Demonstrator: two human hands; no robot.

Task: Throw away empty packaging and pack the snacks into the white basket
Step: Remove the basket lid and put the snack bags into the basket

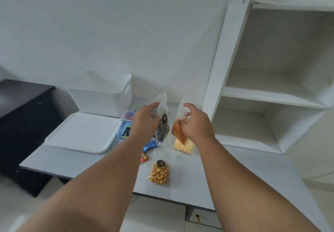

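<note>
Both arms reach out over the grey table (pixel 226 168).

Left hand (pixel 145 121): seen from the back, its fingers curled round the upper part of a clear bag of dark snack (pixel 163 123) with a dark round label. The fingertips are mostly hidden behind the hand and the plastic. The bag hangs upright, just right of the hand.

Right hand (pixel 196 123): its fingers pinch a clear bag of orange and yellow chips (pixel 182 141) near the top, one fingertip showing faintly through the film. Whether this bag's bottom touches the table cannot be told.

The two bags hang close together but apart.

The white basket (pixel 97 96) stands at the back of the table against the wall; its inside is out of sight from this angle. Its flat white lid (pixel 81 132) lies in front of it.

Partly hidden behind the left wrist:
- a blue-printed container (pixel 126 119)
- a blue packet (pixel 151 145)
- a red wrapper (pixel 144 158), print unreadable

A bag of golden nuggets (pixel 160 173) lies nearer, in plain view. A white shelf unit (pixel 271 96) stands at the right, cut off by the frame.
</note>
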